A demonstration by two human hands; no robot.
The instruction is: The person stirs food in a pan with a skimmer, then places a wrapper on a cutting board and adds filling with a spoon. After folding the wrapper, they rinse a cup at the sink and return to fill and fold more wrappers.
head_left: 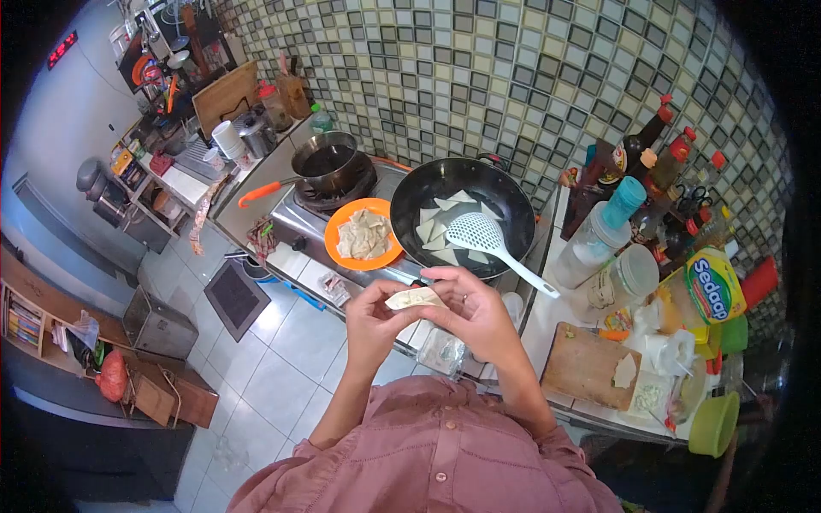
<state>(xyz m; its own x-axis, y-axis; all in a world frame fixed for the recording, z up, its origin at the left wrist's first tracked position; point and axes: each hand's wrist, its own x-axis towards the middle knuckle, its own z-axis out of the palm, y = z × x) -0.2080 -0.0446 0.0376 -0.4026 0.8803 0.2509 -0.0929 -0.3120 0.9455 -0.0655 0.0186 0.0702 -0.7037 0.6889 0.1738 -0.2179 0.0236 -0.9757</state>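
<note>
Head view, standing at the stove side. Both hands were raised in front of the person's chest, over the edge of the cooker. The left hand [369, 318] and right hand [475, 309] together pinched one pale dumpling wrapper [415, 298], fingers closed narrow on its two ends, thumbs on top. Whether it already held filling, I could not tell.

Handling, as judged: the wrapper looked thin, light and soft, limp between the grips, likely to tear if pulled or stick if damp. Best held by the edges with light fingertip pressure, not across the middle.

Containers noted:
- Black wok [463, 214] on the burner, holding several flat pale wrapper pieces; a white slotted ladle [485, 238] rested in it, handle out toward the counter.
- Orange plate [363, 235], touching the wok's left side, carried a heap of similar pale pieces.
- Dark pot [327, 160] with an orange handle, behind the plate; contents dark, not identifiable.
- Clear bottle with a teal cap [604, 229] beside the wok on the right, a lidded tub near it.
- Wooden cutting board [587, 366] bore one more wrapper [625, 371].
</note>
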